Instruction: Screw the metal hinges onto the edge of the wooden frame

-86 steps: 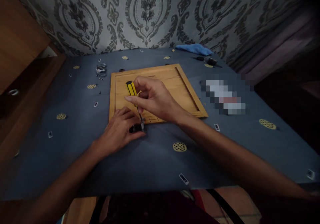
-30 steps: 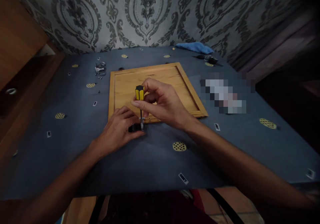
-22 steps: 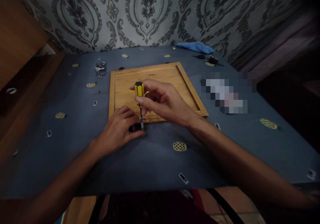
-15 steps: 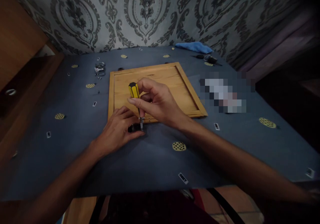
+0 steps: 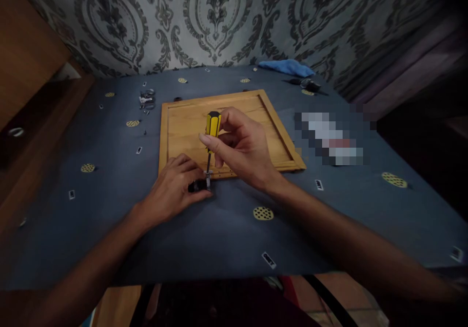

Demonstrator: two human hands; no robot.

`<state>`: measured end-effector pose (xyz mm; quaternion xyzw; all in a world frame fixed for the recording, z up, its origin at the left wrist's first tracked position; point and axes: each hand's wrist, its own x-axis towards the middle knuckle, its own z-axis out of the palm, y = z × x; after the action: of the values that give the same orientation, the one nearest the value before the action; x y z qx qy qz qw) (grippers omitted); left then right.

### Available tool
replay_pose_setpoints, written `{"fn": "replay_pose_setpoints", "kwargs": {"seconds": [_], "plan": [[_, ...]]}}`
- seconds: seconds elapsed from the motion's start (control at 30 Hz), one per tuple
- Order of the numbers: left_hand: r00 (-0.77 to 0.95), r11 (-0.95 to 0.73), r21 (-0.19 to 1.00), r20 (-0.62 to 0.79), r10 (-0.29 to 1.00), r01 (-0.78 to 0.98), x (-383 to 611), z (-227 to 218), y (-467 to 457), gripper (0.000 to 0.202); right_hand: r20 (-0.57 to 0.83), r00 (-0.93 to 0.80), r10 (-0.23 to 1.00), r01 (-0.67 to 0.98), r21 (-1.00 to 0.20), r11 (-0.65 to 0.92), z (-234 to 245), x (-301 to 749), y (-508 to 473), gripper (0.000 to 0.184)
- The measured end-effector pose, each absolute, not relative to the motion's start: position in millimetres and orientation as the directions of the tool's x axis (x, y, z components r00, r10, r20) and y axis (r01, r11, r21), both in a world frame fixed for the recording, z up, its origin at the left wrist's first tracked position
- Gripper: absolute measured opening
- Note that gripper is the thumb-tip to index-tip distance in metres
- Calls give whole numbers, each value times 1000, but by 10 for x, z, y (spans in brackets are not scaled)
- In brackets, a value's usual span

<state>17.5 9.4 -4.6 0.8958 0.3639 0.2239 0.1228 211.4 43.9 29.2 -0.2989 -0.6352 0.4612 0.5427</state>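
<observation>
A yellow-and-black screwdriver [image 5: 213,124] stands nearly upright at the centre of the frame, its shaft running down to a metal fitting [image 5: 200,185] at the lower edge of a wooden panel [image 5: 188,125]. The right hand [image 5: 246,146], reaching in from the lower right, grips the handle between thumb and fingers. The left hand [image 5: 177,185], left of centre, is closed around the fitting, which it partly hides, with 1 thumb along the lower side. The panel lies flat mid-frame, its border raised, small holes showing along its lower edge. Beneath it spreads a blue-grey tablecloth [image 5: 175,249] printed with yellow dotted shapes. Loose metal parts [image 5: 147,100] lie in the upper left; a crumpled blue cloth [image 5: 287,67] and a dark tool [image 5: 310,84] lie in the upper right, above 1 pixelated patch [image 5: 332,137]. A grey patterned backdrop [image 5: 215,20] fills the top of the frame
</observation>
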Motion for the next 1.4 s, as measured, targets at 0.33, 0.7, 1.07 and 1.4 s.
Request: {"fn": "replay_pose_setpoints", "kwargs": {"seconds": [0.33, 0.7, 1.07, 1.4], "plan": [[636, -717, 361, 333, 696, 596, 169, -69, 93, 23, 371, -292, 881, -84, -928, 363, 268, 2136, 448, 42], [641, -706, 367, 301, 706, 606, 166, -66, 105, 25, 351, -453, 819, -90, -933, 350, 347, 2186, 415, 37], [627, -711, 373, 336, 702, 596, 173, -89, 94, 22, 366, -410, 835, -96, -928, 360, 342, 2109, 479, 49], [639, -724, 350, 341, 690, 595, 175, -68, 98, 23, 406, -428, 807, -89, -908, 410, 287, 2116, 507, 29]]}}
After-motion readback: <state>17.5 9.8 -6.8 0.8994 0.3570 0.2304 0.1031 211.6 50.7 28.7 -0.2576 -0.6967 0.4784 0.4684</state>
